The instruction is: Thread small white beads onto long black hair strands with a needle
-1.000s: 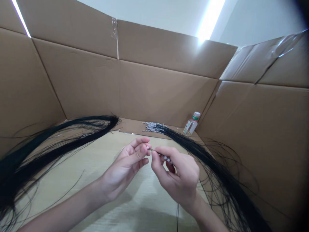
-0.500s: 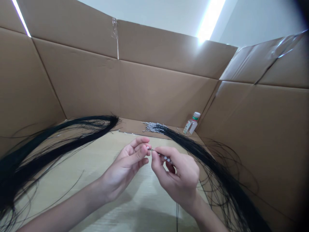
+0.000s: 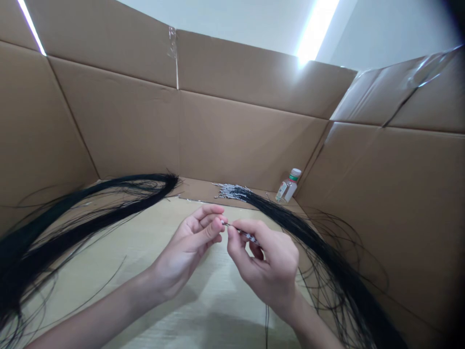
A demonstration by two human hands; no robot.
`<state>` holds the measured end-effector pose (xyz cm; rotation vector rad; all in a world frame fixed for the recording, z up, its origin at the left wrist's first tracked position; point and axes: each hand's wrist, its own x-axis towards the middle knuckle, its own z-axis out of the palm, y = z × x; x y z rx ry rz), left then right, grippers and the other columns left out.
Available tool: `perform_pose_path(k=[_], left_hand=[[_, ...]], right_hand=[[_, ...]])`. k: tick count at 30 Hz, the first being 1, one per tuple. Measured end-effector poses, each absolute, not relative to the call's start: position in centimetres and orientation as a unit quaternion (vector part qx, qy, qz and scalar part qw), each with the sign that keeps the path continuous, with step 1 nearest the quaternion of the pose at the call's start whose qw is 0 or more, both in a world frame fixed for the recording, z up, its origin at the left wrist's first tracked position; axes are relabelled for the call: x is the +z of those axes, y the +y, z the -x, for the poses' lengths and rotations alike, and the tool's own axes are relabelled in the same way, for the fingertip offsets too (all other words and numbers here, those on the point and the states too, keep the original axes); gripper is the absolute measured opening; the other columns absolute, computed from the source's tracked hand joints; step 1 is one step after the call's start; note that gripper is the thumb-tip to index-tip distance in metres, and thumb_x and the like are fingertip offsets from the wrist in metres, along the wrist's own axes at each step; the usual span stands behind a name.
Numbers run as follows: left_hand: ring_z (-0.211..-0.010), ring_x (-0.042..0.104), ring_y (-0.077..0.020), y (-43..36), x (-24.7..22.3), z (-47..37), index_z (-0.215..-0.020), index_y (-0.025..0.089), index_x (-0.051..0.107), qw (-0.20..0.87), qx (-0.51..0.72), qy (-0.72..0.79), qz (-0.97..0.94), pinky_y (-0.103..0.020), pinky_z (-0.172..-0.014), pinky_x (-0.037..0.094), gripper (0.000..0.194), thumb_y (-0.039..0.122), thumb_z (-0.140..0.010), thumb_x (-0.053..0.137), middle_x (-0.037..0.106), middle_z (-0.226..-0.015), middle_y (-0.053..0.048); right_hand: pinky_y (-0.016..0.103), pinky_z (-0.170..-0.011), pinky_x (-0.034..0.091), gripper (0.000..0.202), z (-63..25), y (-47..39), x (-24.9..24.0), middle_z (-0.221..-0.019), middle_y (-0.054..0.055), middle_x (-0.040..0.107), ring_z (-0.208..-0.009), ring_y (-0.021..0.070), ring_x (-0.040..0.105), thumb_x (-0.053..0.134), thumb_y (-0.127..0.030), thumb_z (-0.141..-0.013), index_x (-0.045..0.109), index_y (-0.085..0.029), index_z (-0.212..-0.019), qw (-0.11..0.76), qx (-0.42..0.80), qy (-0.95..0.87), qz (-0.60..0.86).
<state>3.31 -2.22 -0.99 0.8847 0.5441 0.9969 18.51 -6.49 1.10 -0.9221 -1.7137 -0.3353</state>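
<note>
My left hand (image 3: 194,245) pinches a small white bead (image 3: 223,222) between thumb and forefinger. Close by on the right, my right hand (image 3: 267,257) is closed on a thin dark cord (image 3: 240,230), whose tip reaches to the bead at my left fingertips. A few pale beads (image 3: 250,237) sit on the cord along my right fingers. Two strands of the cord hang down below my right wrist. Whether the tip has entered the bead is too small to tell.
A bundle of black cords (image 3: 308,228) with beaded ends (image 3: 232,191) lies on the right. Another black bundle (image 3: 109,213) curves along the left. A clear bottle (image 3: 286,189) with a white cap stands at the back right. Cardboard walls (image 3: 250,140) surround the table (image 3: 145,232).
Both hands have hardly moved. The lower fingers of my left hand have drawn in slightly, and my right hand has shifted a touch to the left.
</note>
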Motion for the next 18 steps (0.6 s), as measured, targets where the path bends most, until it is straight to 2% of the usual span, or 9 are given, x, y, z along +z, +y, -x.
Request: perform_pose_path(k=[8,18], left_hand=[[-0.082,0.060,-0.0135,-2.24,-0.82,-3.26,-0.104,0.027,0.069,0.742,0.468,0.258,-0.404,-0.026,-0.077,0.051,0.040,0.043,-0.074,0.091,0.066,-0.090,0.002],[-0.082,0.060,-0.0131,-2.14,-1.06,-3.39,-0.105,0.029,0.069,0.746,0.465,0.247,-0.408,-0.026,-0.079,0.051,0.038,0.043,-0.077,0.089,0.067,-0.090,0.002]], right_hand=[[0.018,-0.044,0.041,0.007,-18.57,-6.54,1.05,-0.065,-0.007,0.070,-0.042,0.0039,0.050,0.069,-0.010,-0.090,0.069,-0.017,-0.090,0.554,-0.144,-0.721,0.390],[0.017,-0.048,0.046,0.008,-18.49,-6.47,1.01,-0.066,-0.008,0.070,-0.042,0.0036,0.050,0.069,-0.010,-0.090,0.069,-0.019,-0.091,0.558,-0.145,-0.718,0.390]])
